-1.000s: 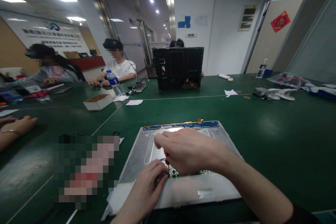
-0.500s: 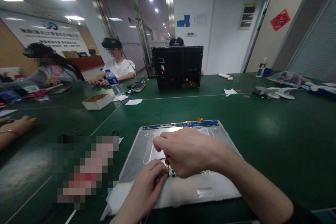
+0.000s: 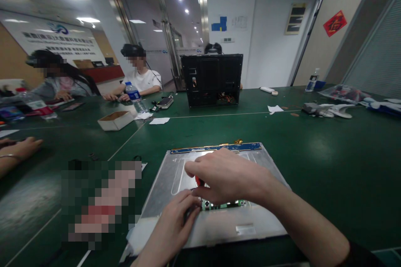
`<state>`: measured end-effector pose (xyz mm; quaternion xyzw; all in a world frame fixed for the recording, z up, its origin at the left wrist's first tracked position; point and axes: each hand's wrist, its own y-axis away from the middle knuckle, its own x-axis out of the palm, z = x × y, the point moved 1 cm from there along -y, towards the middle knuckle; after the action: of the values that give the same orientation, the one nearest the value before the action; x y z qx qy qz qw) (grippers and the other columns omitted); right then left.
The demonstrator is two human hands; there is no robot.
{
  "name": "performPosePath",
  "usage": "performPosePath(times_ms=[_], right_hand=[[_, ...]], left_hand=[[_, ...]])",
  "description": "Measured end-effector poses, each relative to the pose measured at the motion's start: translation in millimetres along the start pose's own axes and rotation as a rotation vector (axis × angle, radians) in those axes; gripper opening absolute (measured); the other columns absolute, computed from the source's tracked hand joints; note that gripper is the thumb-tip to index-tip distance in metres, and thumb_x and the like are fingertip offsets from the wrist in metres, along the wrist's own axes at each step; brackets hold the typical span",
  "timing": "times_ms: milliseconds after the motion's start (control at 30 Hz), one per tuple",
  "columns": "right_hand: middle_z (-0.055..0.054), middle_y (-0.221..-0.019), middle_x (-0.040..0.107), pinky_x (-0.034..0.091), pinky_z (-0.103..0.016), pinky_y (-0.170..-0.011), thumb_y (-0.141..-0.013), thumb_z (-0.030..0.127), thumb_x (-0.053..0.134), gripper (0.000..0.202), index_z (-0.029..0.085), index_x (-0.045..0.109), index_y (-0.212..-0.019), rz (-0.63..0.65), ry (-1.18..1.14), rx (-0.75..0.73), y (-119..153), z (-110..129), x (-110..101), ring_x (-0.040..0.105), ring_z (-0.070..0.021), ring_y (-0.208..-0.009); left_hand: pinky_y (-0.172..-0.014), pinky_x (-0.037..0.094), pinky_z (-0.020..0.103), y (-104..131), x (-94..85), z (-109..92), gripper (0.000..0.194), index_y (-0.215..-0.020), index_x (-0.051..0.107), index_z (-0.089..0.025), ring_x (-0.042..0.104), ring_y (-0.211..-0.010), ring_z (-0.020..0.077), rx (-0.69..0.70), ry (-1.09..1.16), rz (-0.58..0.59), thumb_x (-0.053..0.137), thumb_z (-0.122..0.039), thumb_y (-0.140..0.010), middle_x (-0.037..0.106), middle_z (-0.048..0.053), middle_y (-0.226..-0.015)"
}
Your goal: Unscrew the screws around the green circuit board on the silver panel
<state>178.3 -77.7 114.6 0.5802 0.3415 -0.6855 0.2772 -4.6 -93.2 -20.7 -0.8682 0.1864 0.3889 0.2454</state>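
Observation:
A silver metal-backed display panel (image 3: 159,187) lies flat on the table before me. A narrow blue circuit strip (image 3: 250,147) runs along its far edge. My right hand (image 3: 225,175) is closed around a red-handled screwdriver (image 3: 199,181), held over the panel; its tip is hidden by my fingers. Under that hand lies a green circuit board (image 3: 222,205), partly covered. At the board's left end, my left hand (image 3: 178,217) rests with thumb and fingers pinched together; what they hold is hidden.
Green table (image 3: 328,167) surrounds the panel. Beyond it stand a black monitor housing (image 3: 213,79), an open white box (image 3: 115,121) and a water bottle (image 3: 134,95). A blurred-out area (image 3: 103,200) lies left. Co-workers sit across, and another person's hand (image 3: 23,149) rests at far left.
My right hand has shifted and turned slightly upward with the screwdriver, uncovering more of the green board. My left hand stays at the board's left end.

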Motion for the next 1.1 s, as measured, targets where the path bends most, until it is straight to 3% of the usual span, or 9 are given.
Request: performPosePath(times_ms=[133,333,500,633,867,1000,1100], right_hand=[[-0.007,-0.091,0.068,0.030,-0.026,-0.048,-0.079,0.024,0.057,0.018,0.015,0.054,-0.094,0.009,-0.043,-0.033,1.5,0.8,-1.2,0.058,-0.0160,-0.068],[-0.005,-0.085,0.068,0.027,-0.027,-0.046,-0.081,0.021,0.053,0.018,0.016,0.053,-0.098,-0.013,-0.010,-0.031,-0.5,-0.4,1.1,0.058,-0.0156,-0.064],[-0.004,-0.078,0.070,0.021,-0.027,-0.047,-0.088,0.033,0.051,0.017,0.017,0.058,-0.092,-0.055,0.010,0.027,-2.9,-1.1,1.1,0.061,-0.0163,-0.064],[-0.006,-0.081,0.070,0.022,-0.027,-0.046,-0.088,0.036,0.051,0.022,0.016,0.059,-0.088,0.000,-0.021,0.029,-3.0,0.9,-3.1,0.061,-0.0165,-0.064],[-0.006,-0.086,0.068,0.028,-0.025,-0.047,-0.078,0.021,0.054,0.013,0.015,0.055,-0.089,0.005,-0.037,-0.072,0.2,1.5,-2.0,0.056,-0.0147,-0.065],[-0.004,-0.081,0.068,0.022,-0.026,-0.046,-0.082,0.020,0.052,0.011,0.017,0.055,-0.092,-0.052,0.000,-0.045,-1.5,0.2,1.7,0.057,-0.0139,-0.062],[-0.003,-0.077,0.068,0.019,-0.027,-0.046,-0.087,0.028,0.052,0.011,0.018,0.058,-0.089,-0.063,0.027,0.027,-2.5,-0.9,1.2,0.058,-0.0147,-0.062]], left_hand=[[-0.072,0.052,0.031,-0.8,-0.3,0.3,0.016,-0.083,0.062,-0.021,0.063,-0.083,0.0227,0.018,0.016,0.007,0.047,-0.019,-0.087,0.065,0.007,-0.088],[-0.074,0.052,0.031,-1.4,-1.2,-0.7,0.016,-0.083,0.061,-0.020,0.063,-0.084,0.0224,0.028,0.005,0.010,0.046,-0.019,-0.088,0.065,0.007,-0.088],[-0.067,0.050,0.029,-0.2,1.5,1.8,0.016,-0.080,0.060,-0.020,0.062,-0.075,0.0202,0.016,-0.039,0.007,0.046,-0.018,-0.088,0.064,0.005,-0.081],[-0.071,0.050,0.030,1.0,3.7,3.6,0.017,-0.082,0.061,-0.020,0.062,-0.077,0.0209,0.030,-0.038,-0.023,0.046,-0.018,-0.088,0.064,0.006,-0.083],[-0.073,0.050,0.031,-0.9,2.0,4.0,0.015,-0.084,0.060,-0.020,0.062,-0.084,0.0224,0.035,0.001,0.019,0.045,-0.019,-0.089,0.063,0.007,-0.089],[-0.075,0.050,0.031,-1.8,1.4,3.1,0.015,-0.086,0.059,-0.020,0.062,-0.085,0.0225,0.022,-0.009,0.026,0.045,-0.018,-0.089,0.063,0.007,-0.090],[-0.071,0.050,0.030,-1.1,1.7,2.1,0.016,-0.082,0.059,-0.021,0.062,-0.080,0.0211,0.019,-0.019,0.029,0.045,-0.018,-0.089,0.063,0.005,-0.086]])
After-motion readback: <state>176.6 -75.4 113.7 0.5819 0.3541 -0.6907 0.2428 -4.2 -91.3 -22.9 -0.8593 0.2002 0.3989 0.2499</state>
